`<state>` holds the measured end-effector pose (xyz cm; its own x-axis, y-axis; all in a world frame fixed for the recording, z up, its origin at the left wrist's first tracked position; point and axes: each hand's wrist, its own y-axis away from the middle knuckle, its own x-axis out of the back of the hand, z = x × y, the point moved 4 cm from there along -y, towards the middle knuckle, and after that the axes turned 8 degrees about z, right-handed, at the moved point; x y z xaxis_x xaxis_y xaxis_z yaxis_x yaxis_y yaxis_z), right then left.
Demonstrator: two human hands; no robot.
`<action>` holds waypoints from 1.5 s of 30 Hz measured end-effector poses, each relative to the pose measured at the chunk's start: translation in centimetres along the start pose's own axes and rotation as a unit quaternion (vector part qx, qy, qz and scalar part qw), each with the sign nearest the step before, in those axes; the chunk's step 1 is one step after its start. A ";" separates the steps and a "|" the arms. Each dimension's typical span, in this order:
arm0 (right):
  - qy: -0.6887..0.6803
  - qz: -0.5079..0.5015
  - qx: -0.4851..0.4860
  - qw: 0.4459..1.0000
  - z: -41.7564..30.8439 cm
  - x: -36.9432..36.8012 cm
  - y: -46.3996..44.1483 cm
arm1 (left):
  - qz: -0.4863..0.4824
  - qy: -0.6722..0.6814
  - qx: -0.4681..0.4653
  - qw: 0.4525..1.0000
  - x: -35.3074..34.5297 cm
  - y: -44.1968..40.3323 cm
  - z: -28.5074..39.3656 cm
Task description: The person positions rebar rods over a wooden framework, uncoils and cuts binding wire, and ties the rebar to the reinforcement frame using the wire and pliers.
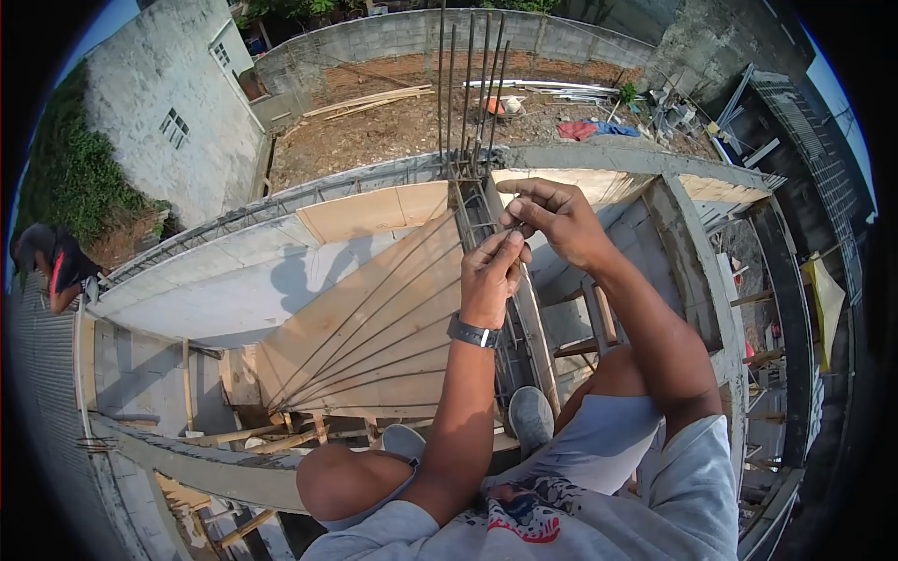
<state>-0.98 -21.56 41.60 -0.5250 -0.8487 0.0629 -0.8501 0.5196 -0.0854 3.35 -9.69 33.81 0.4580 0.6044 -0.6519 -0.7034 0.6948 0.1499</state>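
Nearest the camera, gray T-shirt (613, 510) cloth lies on the near side of the upright rebar cluster (482, 86). Between shirt and cluster, the left hand (492, 279), wearing a wristwatch (474, 332), presses thumb to index finger; the right hand (564, 220) draws thumb and fingertips together just beyond it. Both seem to pinch a small thin piece (522, 227), perhaps tie wire, though it is too small to be sure. It sits above the rebar cage (475, 210), nearer the wearer than the cluster and slightly right of it.

Judging by the pose, the step in hand is fingertip work on that piece. What comes next calls for a firm pinch and steady footing, with a shoe (531, 419) beside the cage. Left of the cluster and nearer, loose rods lie over a plywood panel (323, 313); farther left, another person (58, 262) crouches.
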 end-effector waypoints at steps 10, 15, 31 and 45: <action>0.072 -0.029 -0.022 0.997 1.5 -0.6 0.5 | 0.054 0.167 -0.046 0.983 2.1 -1.2 2.1; 0.329 -0.115 -0.029 0.937 2.6 2.6 1.0 | 0.134 0.361 -0.167 0.907 10.6 -2.2 7.5; -0.137 0.017 -0.246 0.959 3.5 3.4 -0.2 | 0.321 0.449 -0.184 0.813 21.1 -2.8 7.3; 0.066 -0.130 -0.222 0.964 5.1 1.7 3.1 | 0.390 0.392 -0.283 0.784 24.0 -1.5 10.9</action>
<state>-4.31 -21.85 36.34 -0.2670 -0.9516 0.1524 -0.8715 0.3059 0.3833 21.32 7.96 26.03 -0.5492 0.1795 -0.8162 -0.8337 -0.1848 0.5204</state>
